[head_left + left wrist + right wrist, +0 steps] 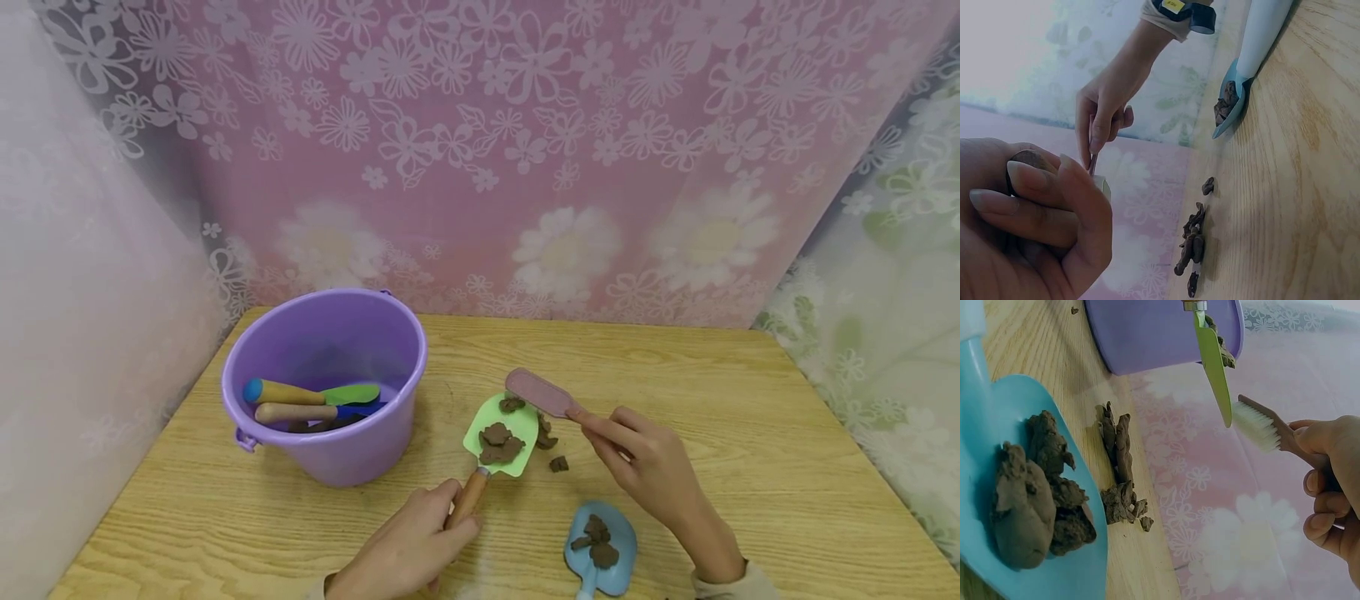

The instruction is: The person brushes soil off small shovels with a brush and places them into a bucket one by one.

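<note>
My left hand (412, 537) grips the wooden handle (469, 497) of a small green shovel (487, 415). Brown clay-like clumps (501, 446) lie on its blade, which is raised off the table in the right wrist view. With my right hand (648, 462) I hold a brush (537, 392) by its handle, its brown back facing up. White bristles (1255, 427) show underneath, right at the green blade's edge. On the table close to the shovel are more brown clumps (1124, 447) and a small loose piece (558, 464).
A purple bucket (375, 454) stands at the left with several wooden-handled tools (296, 413) inside. Near the front edge, a light blue shovel (624, 546) rests on the wooden table (720, 383), bearing brown clumps (1022, 509). A flowered pink curtain (465, 192) hangs behind.
</note>
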Motion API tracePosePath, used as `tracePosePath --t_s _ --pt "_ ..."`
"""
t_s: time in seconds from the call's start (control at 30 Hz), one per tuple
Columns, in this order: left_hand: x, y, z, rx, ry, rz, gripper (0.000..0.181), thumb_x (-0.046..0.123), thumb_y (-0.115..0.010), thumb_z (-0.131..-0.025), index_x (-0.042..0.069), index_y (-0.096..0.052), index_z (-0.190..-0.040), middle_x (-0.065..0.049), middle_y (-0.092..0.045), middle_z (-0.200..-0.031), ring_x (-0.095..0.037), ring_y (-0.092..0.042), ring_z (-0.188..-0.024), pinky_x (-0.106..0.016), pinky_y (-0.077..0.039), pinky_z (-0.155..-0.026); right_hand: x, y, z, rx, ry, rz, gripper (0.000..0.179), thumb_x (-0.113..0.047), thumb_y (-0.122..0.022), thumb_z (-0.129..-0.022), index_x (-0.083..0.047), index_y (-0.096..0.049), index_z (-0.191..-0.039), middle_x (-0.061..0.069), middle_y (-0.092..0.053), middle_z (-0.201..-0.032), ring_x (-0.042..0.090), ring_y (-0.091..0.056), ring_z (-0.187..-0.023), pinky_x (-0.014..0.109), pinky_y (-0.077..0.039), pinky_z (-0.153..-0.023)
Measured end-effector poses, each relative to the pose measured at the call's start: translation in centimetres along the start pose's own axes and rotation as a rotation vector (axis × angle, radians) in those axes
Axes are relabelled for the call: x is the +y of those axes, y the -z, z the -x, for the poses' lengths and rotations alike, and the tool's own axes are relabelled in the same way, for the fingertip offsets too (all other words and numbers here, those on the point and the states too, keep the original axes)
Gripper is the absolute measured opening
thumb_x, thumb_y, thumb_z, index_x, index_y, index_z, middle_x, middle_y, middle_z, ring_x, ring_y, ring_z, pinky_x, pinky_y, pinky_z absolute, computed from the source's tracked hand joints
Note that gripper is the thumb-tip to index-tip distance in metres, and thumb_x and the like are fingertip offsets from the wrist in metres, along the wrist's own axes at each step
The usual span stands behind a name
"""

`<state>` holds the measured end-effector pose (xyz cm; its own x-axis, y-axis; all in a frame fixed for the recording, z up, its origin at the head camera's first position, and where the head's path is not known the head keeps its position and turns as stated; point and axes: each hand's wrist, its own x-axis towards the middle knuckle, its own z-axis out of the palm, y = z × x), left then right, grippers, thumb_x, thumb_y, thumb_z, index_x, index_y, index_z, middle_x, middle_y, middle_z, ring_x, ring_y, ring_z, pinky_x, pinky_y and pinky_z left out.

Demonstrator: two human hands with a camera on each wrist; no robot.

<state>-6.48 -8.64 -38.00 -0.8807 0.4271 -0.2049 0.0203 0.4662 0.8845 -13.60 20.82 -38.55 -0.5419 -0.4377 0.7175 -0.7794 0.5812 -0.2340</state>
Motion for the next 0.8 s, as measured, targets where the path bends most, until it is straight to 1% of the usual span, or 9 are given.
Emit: tracePosePath --t_s 0.1,0.23,0.3,0.47,0.53,0.67,0.8 --pt "-0.01 -0.01 0.01 0.008 -0.002 -0.008 0.015 0.027 -0.055 -0.091 0.013 -0.052 -0.090 0.002 -0.049 -0.057 -0.011 -0.044 -0.038 -0.025 -0.037 -0.036 0.08 0.16 -0.01 0.011 -0.003 0.004 0.037 -0.035 -0.048 -0.101 -0.009 -0.074 -0.108 -0.010 -0.050 -0.069 -0.006 -0.034 -0.053 0.010 -0.031 -0.047" --pt "-0.04 0.03 -0.01 0.006 0.000 -0.007 0.014 0.027 -0.055 -0.091 0.013 -0.053 -0.090 0.002 -0.049 -0.058 -0.011 -0.045 -0.038 -0.025 -0.037 -0.037 0.15 0.21 -0.03 0.029 0.010 -0.022 0.034 -0.033 -0.050 -0.101 -0.010 -0.073 -0.111 -0.010 -0.048 -0.069 -0.006 -0.035 -0.054 0.009 -0.032 -0.048" --pt "-0.06 0.07 -0.02 0.003 0.001 -0.006 0.014 0.027 -0.055 -0.092 0.013 -0.053 -0.091 0.002 -0.049 -0.058 -0.012 -0.046 -0.038 -0.026 -0.038 -0.038 0.11 0.18 -0.06 0.032 0.017 -0.048 0.033 -0.032 -0.051 -0.100 -0.010 -0.073 -0.111 -0.010 -0.049 -0.069 -0.006 -0.035 -0.055 0.009 -0.033 -0.048" --pt "-0.07 0.10 -0.03 -0.001 0.005 -0.008 0.015 0.027 -0.055 -0.092 0.012 -0.053 -0.093 0.002 -0.049 -0.057 -0.012 -0.045 -0.037 -0.025 -0.037 -0.037 0.01 -0.12 -0.17 0.036 0.041 -0.051 0.033 -0.033 -0.052 -0.100 -0.010 -0.074 -0.108 -0.012 -0.051 -0.069 -0.006 -0.032 -0.054 0.008 -0.029 -0.047" --pt "-0.06 0.09 -0.03 -0.002 0.004 -0.007 0.015 0.027 -0.055 -0.092 0.012 -0.053 -0.093 0.002 -0.049 -0.057 -0.011 -0.045 -0.037 -0.025 -0.036 -0.037 -0.06 -0.20 -0.16 0.031 0.043 -0.039 0.033 -0.033 -0.051 -0.100 -0.011 -0.074 -0.108 -0.012 -0.051 -0.069 -0.006 -0.030 -0.054 0.008 -0.027 -0.047" --pt "-0.07 0.10 -0.04 -0.006 0.002 -0.004 0.015 0.028 -0.054 -0.092 0.012 -0.053 -0.092 0.003 -0.048 -0.056 -0.011 -0.044 -0.037 -0.024 -0.036 -0.036 -0.18 -0.15 -0.12 0.013 0.027 -0.040 0.033 -0.034 -0.051 -0.100 -0.012 -0.074 -0.110 -0.011 -0.052 -0.070 -0.005 -0.031 -0.053 0.008 -0.028 -0.047" --pt "-0.09 0.15 -0.05 -0.013 0.001 0.002 0.016 0.028 -0.054 -0.093 0.012 -0.053 -0.093 0.003 -0.048 -0.056 -0.011 -0.044 -0.037 -0.024 -0.036 -0.037 -0.19 -0.01 -0.12 0.006 0.014 -0.039 0.035 -0.034 -0.050 -0.100 -0.010 -0.074 -0.109 -0.010 -0.053 -0.071 -0.006 -0.032 -0.053 0.009 -0.029 -0.046"
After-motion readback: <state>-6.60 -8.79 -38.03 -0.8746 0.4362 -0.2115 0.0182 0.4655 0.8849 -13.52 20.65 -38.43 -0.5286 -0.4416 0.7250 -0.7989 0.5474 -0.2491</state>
